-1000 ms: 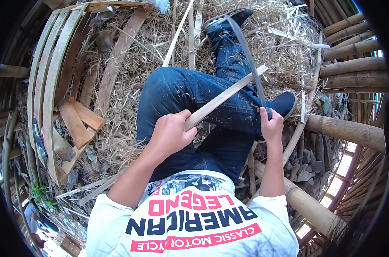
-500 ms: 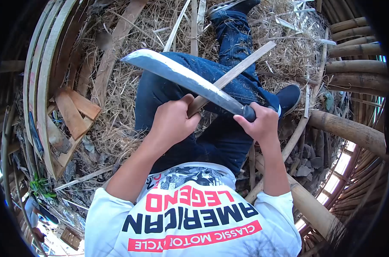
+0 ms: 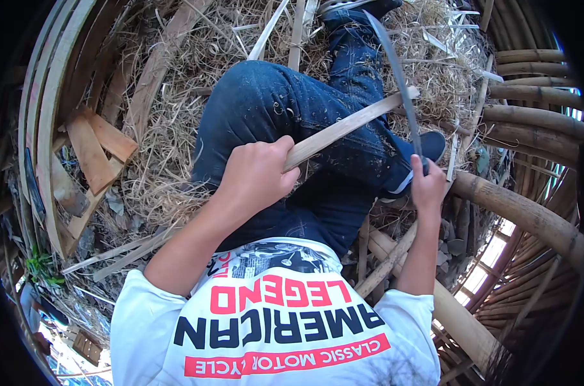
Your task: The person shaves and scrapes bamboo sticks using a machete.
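Note:
My left hand (image 3: pixel 259 175) is closed round the near end of a flat wooden strip (image 3: pixel 343 130). The strip slants up and to the right across my bent leg in dark jeans (image 3: pixel 266 96). In my right hand (image 3: pixel 428 188) is the handle of a machete (image 3: pixel 398 71), gripped out to the right. Its long blade points away from me and appears nearly edge-on. Near the far end of the strip, the blade crosses it in this view.
Thin wood shavings (image 3: pixel 169 148) cover the ground around my legs. Long boards (image 3: pixel 47 128) and short wood pieces (image 3: pixel 92 157) lie at the left. Thick bamboo poles (image 3: pixel 517 202) run along the right side, beside a slatted bamboo wall (image 3: pixel 530 116).
The machete has swung from lying across the strip, tip to the left, to pointing away at the strip's far end. My right hand has moved right; my left hand keeps its hold.

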Tool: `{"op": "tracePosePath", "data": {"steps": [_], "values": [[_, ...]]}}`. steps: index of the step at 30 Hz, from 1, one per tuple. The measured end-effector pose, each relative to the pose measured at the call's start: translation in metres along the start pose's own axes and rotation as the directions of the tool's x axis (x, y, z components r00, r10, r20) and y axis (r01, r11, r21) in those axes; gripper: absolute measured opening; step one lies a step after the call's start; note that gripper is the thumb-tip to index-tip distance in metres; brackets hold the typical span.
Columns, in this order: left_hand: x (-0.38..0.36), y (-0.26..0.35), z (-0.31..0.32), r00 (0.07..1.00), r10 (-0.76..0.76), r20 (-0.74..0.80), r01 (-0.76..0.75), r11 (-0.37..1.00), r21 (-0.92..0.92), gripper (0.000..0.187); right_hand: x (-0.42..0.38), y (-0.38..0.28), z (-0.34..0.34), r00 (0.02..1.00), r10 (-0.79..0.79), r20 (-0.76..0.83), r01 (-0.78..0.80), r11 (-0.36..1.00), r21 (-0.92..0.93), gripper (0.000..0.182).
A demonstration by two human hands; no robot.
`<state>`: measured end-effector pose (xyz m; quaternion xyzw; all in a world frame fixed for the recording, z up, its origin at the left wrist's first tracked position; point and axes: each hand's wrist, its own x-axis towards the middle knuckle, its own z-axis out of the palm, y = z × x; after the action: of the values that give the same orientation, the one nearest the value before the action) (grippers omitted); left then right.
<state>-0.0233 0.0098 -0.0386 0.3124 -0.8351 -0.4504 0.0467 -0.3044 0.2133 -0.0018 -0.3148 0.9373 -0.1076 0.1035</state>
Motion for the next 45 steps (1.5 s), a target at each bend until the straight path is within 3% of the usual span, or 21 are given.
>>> {"op": "tracePosePath", "data": {"steps": [5,7,9,13,15,19,21,23,25,28,31,35,36,38,43,44,45], "values": [[-0.001,0.001,0.003,0.999,-0.031,-0.006,0.031,0.999,0.02,0.022,-0.037,-0.063,0.033,0.968,-0.193,0.158,0.17,0.974,0.148,0.049],[-0.003,0.0,0.001,0.999,-0.052,-0.002,0.052,0.999,-0.004,0.022,-0.041,-0.078,0.041,0.928,-0.339,0.153,0.325,0.939,0.111,0.052],[-0.003,-0.001,-0.001,0.998,-0.062,-0.002,0.062,0.998,-0.027,0.023,-0.033,-0.08,0.037,0.923,-0.368,0.112,0.366,0.93,0.039,0.054],[-0.004,-0.004,0.001,1.0,-0.017,-0.013,0.017,0.999,-0.034,0.023,-0.013,-0.064,0.025,0.958,-0.283,0.048,0.286,0.956,-0.069,0.052],[-0.005,-0.005,0.003,1.0,0.003,-0.013,-0.003,1.0,-0.007,0.024,0.001,-0.043,0.017,0.998,-0.068,-0.005,0.068,0.997,-0.023,0.052],[-0.006,-0.005,0.004,1.0,0.031,0.004,-0.031,0.998,0.053,0.025,0.022,-0.003,0.013,0.999,0.041,-0.035,-0.041,0.999,0.004,0.053],[-0.005,-0.006,0.003,1.0,0.02,0.013,-0.02,0.998,0.055,0.025,0.012,-0.012,0.017,1.0,0.011,-0.029,-0.012,0.999,-0.033,0.052],[-0.004,-0.006,0.004,1.0,0.019,-0.006,-0.018,0.999,0.033,0.025,-0.005,-0.038,0.026,0.992,-0.107,0.065,0.098,0.986,0.137,0.051],[-0.004,-0.005,0.001,1.0,0.018,-0.018,-0.017,1.0,0.014,0.024,-0.023,-0.067,0.038,0.965,-0.245,0.091,0.227,0.959,0.17,0.053],[-0.005,-0.007,0.0,1.0,0.014,-0.023,-0.015,1.0,-0.023,0.023,-0.025,-0.081,0.039,0.926,-0.36,0.117,0.354,0.933,0.069,0.056],[-0.005,-0.009,0.001,1.0,0.01,-0.01,-0.01,1.0,-0.027,0.023,-0.012,-0.068,0.035,0.94,-0.33,0.085,0.334,0.941,-0.049,0.055],[-0.006,-0.007,0.0,0.999,0.023,0.022,-0.024,0.999,0.043,0.023,0.016,-0.026,0.031,0.999,-0.024,-0.027,0.024,1.0,-0.017,0.05],[-0.007,-0.007,0.001,1.0,0.023,0.019,-0.024,0.999,0.04,0.023,0.018,-0.015,0.03,0.999,-0.027,-0.028,0.027,0.999,-0.02,0.05],[-0.007,-0.007,0.002,0.999,0.048,0.019,-0.049,0.997,0.061,0.023,0.023,0.0,0.03,0.992,0.13,0.002,-0.13,0.991,0.007,0.048],[-0.007,-0.006,0.002,1.0,0.017,0.013,-0.018,0.997,0.077,0.022,-0.021,-0.057,0.048,0.994,-0.101,0.041,0.09,0.971,0.22,0.039],[-0.005,-0.005,0.003,1.0,0.009,-0.005,-0.008,0.996,0.089,0.022,-0.025,-0.06,0.056,0.987,-0.115,0.112,0.089,0.973,0.215,0.046],[-0.004,-0.005,0.004,0.998,0.064,0.023,-0.066,0.993,0.099,0.022,-0.028,-0.069,0.061,0.99,-0.109,0.092,0.1,0.991,0.089,0.056]]}}
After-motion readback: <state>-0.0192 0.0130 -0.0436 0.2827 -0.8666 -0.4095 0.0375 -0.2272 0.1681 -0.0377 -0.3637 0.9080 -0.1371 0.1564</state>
